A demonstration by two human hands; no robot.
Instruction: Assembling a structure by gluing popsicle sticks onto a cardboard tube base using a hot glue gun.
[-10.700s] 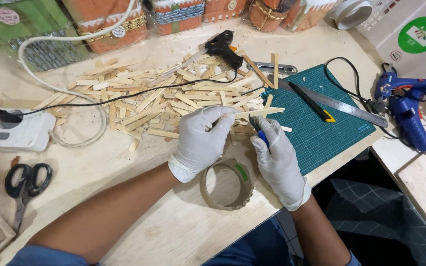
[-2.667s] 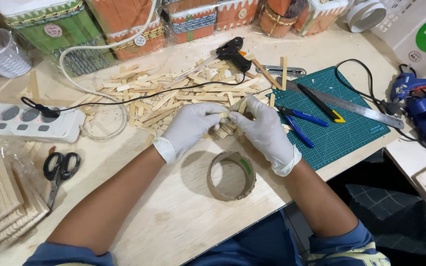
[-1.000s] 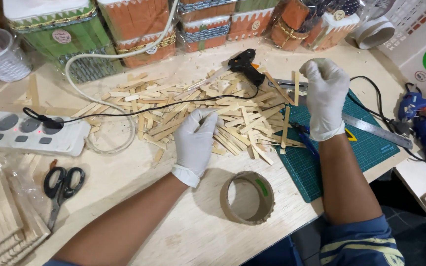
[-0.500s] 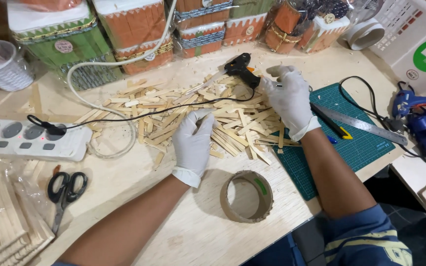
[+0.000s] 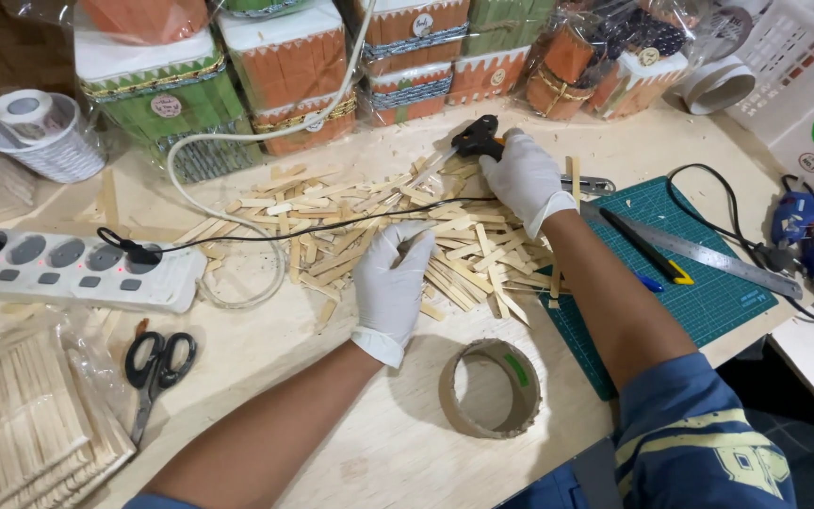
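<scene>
Surface: pale wooden table (image 5: 266,377), green cutting mat (image 5: 708,283) at right, wrapped boxes behind.
Sticks: flat, pale wooden sticks (image 5: 350,236) in a loose heap mid-table.
Left hand (image 5: 390,283): white-gloved, fingers curled, resting on the heap.
Right hand (image 5: 523,179): white-gloved, closed around a black glue gun (image 5: 478,141) at the heap's far edge.
Nearby: cardboard tape roll (image 5: 490,388), scissors (image 5: 154,363), power strip (image 5: 68,273).

scissors (image 5: 154,363), power strip (image 5: 68,271), tape roll (image 5: 490,388), metal ruler (image 5: 699,253)
</scene>
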